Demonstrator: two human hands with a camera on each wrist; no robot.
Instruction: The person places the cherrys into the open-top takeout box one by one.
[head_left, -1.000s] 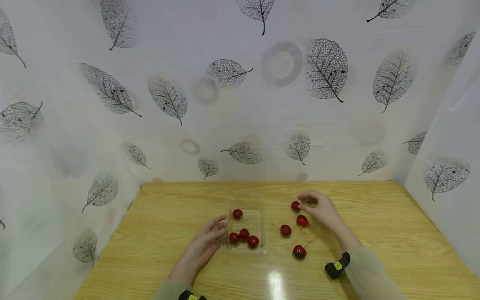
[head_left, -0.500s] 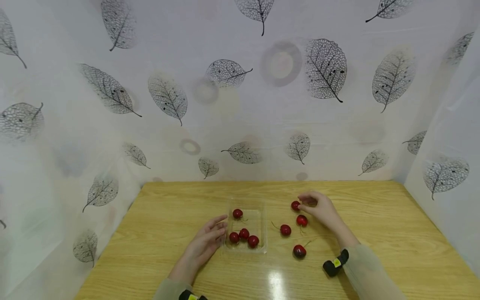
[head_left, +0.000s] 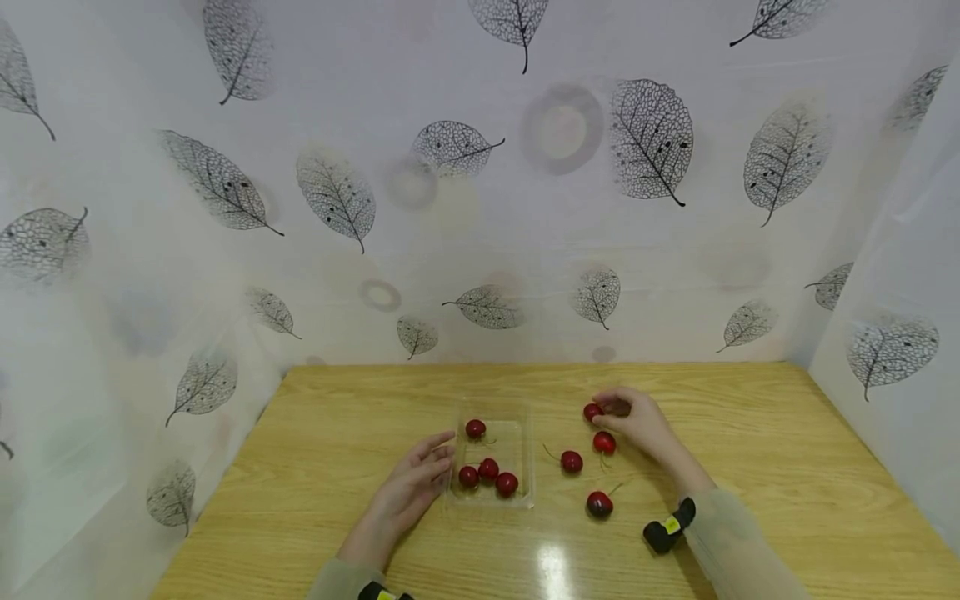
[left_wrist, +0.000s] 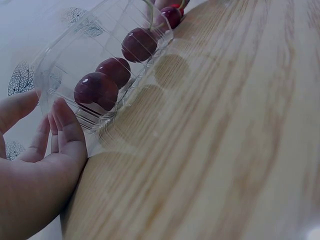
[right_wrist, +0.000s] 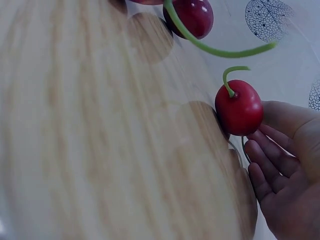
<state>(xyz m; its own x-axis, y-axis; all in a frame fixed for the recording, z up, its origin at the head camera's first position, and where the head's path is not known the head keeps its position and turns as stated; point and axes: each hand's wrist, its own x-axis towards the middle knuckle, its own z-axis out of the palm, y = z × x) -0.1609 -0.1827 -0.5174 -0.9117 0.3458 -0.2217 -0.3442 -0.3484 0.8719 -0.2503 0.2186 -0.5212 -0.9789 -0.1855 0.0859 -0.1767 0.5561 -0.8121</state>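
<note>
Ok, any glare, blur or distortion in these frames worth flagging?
Head view: wide-angle bending at the edges, a bright glare patch on the table near the front edge, cherries small but sharp. Left wrist view: the clear tray shows reflections, and the near wood is soft. Right wrist view: the table is blurred, with one cherry by the right hand fairly sharp.

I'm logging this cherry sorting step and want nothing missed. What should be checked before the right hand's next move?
1. Right hand at the far cherry: ok, fingers touch it.
2. Firm grip on it: cannot tell.
3. Left hand steadies the clear tray: ok, fingers on its left side.
4. Room in tray: ok, four cherries inside, bare floor showing.
5. Loose cherries counted: ok, four on the table.
</note>
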